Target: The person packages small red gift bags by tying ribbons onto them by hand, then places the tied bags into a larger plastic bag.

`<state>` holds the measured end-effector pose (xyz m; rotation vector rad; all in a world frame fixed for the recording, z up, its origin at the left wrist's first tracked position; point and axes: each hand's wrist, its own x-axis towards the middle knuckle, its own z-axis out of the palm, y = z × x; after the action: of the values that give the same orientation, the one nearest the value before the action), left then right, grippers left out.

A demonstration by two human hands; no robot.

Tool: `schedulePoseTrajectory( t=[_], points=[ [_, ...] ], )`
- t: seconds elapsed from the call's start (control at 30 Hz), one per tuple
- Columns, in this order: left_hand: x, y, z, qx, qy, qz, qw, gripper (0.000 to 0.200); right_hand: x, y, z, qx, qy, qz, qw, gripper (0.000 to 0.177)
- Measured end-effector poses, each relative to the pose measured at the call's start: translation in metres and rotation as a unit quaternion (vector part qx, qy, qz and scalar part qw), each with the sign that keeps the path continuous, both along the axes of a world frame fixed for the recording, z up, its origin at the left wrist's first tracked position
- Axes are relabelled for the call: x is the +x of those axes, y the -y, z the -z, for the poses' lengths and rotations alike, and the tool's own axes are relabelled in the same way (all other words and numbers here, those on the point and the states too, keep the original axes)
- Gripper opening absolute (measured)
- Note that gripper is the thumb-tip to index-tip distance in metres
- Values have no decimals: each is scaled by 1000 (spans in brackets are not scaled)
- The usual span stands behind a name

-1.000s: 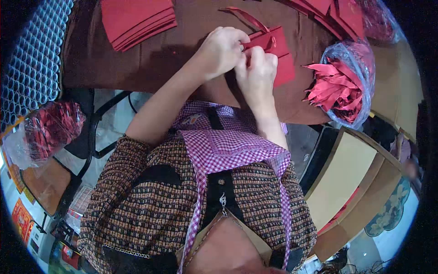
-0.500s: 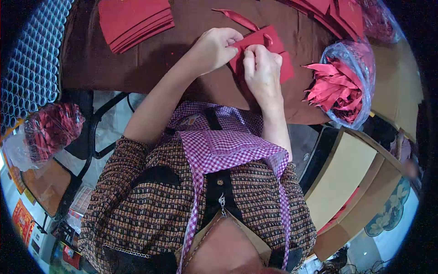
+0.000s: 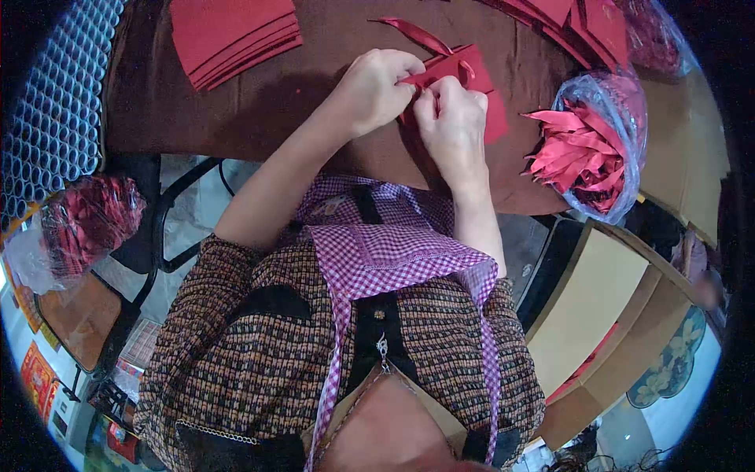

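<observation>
A flat red paper piece (image 3: 495,118), possibly a small bag or envelope, lies on the brown-covered table under my hands. A shiny red ribbon (image 3: 412,34) runs across it, one tail pointing up and left, another part curling above my right knuckles. My left hand (image 3: 380,90) is closed in a pinch at the paper's left side, seemingly on the ribbon. Close beside it, my right hand (image 3: 457,118) pinches the ribbon over the paper. The fingers of both hands hide much of the ribbon between them.
A stack of red paper pieces (image 3: 236,35) lies at the upper left, with more red pieces (image 3: 602,31) at the upper right. A clear plastic bag (image 3: 635,145) full of cut red ribbons stands at the table's right edge. Cardboard boxes (image 3: 586,299) sit lower right.
My left hand has shifted slightly to the right, and its fingertips are now nearer my right hand. My right fingers have turned a little over the paper.
</observation>
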<state>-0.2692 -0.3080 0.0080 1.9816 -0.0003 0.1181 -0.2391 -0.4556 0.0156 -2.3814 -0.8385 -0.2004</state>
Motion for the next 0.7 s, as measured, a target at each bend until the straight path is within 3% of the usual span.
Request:
schedulePoseTrajectory(
  t=[0.03,0.1,0.2,0.33,0.4,0.53,0.7],
  points=[
    [0,1,0,0,0,0,1000,22,-2,-2,-2,-11,12,3,1000,10],
    [0,3,-4,115,36,-17,993,22,-4,-4,-3,-16,37,8,999,11],
    [-2,5,-3,146,38,-25,988,22,-7,-5,0,-12,24,6,1000,11],
    [-2,0,4,31,19,-32,999,23,-4,0,-4,21,-67,45,997,10],
    [-3,-3,-1,-25,-47,-8,999,26,0,4,-4,10,-62,40,997,10],
    [-2,-7,14,52,-4,26,998,27,6,9,1,4,-87,2,996,12],
    [-2,-7,15,37,-39,34,998,27,6,10,0,-9,-83,-34,996,11]
  ],
)
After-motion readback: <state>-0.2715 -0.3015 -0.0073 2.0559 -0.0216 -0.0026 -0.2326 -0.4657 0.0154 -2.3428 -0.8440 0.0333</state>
